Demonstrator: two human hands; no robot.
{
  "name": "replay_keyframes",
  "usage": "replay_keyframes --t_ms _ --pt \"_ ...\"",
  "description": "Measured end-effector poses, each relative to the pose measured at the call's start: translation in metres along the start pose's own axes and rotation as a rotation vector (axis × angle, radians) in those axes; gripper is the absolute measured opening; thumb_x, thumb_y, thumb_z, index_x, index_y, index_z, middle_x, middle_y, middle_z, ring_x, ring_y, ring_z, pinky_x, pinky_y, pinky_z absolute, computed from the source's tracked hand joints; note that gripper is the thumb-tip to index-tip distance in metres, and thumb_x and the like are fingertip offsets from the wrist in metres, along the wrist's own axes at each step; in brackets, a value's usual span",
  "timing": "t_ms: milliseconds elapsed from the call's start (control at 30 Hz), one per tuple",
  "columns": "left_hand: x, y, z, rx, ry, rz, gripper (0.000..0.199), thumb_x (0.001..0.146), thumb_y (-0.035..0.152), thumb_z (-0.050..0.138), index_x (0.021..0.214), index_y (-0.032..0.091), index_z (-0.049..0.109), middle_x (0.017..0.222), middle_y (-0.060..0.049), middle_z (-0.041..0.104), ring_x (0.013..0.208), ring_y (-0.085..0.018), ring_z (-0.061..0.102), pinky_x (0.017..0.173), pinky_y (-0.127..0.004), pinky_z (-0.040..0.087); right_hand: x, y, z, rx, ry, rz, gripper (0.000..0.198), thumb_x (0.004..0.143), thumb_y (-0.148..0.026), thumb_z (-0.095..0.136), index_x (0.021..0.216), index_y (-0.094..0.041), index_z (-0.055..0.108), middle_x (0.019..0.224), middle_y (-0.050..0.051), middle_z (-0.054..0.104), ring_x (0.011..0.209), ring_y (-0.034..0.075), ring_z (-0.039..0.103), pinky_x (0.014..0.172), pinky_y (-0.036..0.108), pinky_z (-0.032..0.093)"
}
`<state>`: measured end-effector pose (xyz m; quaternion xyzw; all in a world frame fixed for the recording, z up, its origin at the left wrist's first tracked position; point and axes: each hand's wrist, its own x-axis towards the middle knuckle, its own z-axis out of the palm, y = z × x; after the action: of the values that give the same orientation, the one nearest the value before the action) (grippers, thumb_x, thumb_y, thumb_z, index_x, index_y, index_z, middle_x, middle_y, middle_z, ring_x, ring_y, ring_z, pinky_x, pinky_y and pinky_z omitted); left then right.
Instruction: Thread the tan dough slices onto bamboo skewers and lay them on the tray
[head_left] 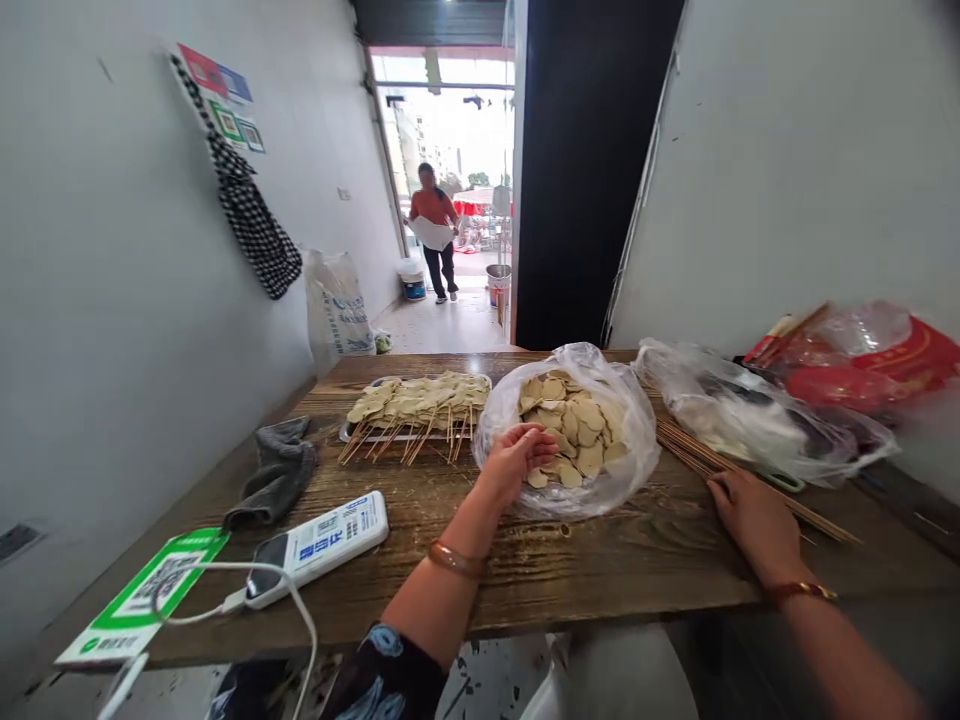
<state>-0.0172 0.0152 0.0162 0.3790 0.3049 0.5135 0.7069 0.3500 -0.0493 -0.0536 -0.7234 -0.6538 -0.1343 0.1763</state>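
My left hand (517,460) reaches over the near left side of a clear plastic bag (641,470) of pale, thin round slices (577,420). Its fingers are curled and drawn together at the slices; what lies between them, if anything, is hidden. On the right, my right hand (757,520) rests on the table with its fingers closed at a bundle of bamboo skewers (690,447). To the left of the bag, a metal tray (346,430) bears skewered slices (420,398) in overlapping rows, their sticks pointing toward me.
The wooden table (600,570) also holds a grey cloth (281,470), a white payment device (322,550) with a cable, and a green QR card (150,600). Plastic bags (765,410) lie at right. A person (435,225) carrying something white is at the doorway.
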Motion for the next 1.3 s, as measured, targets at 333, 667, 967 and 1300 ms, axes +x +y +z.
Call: replay_keyframes --t_ms 333,667,967,1300 --pt "-0.003 -0.001 -0.001 -0.016 -0.017 0.018 0.024 0.08 0.029 0.068 0.093 0.011 0.059 0.085 -0.011 0.071 0.074 -0.017 0.07 0.068 -0.026 0.054 -0.004 -0.001 -0.003 -0.204 0.04 0.025 0.029 0.093 -0.032 0.044 0.092 -0.019 0.07 0.091 0.009 0.068 0.078 0.025 0.062 0.06 0.033 0.038" --pt "0.003 0.006 -0.002 -0.028 0.053 0.068 0.02 0.08 0.025 0.065 0.093 0.011 0.06 0.081 -0.01 0.071 0.07 -0.016 0.069 0.069 -0.028 0.054 -0.015 0.002 -0.038 -0.241 0.021 0.121 0.03 0.096 -0.032 0.042 0.098 -0.019 0.069 0.092 0.009 0.068 0.073 0.021 0.062 0.055 0.031 0.034" --pt "0.005 0.01 -0.003 -0.02 0.15 0.128 0.021 0.077 0.026 0.067 0.09 0.012 0.06 0.075 -0.006 0.069 0.063 -0.014 0.066 0.065 -0.028 0.053 -0.057 -0.02 -0.082 0.383 0.3 0.403 0.045 0.09 -0.048 0.043 0.106 -0.016 0.07 0.093 0.012 0.073 0.08 0.024 0.066 0.068 0.032 0.047" --pt "-0.002 0.012 0.006 0.181 0.066 0.18 0.032 0.073 0.037 0.071 0.092 0.012 0.064 0.072 -0.002 0.066 0.055 -0.008 0.058 0.054 -0.021 0.045 -0.081 -0.143 -0.061 1.029 -0.059 0.294 0.037 0.089 -0.049 0.049 0.093 -0.018 0.069 0.061 0.001 0.062 0.058 0.017 0.057 0.054 0.026 0.044"
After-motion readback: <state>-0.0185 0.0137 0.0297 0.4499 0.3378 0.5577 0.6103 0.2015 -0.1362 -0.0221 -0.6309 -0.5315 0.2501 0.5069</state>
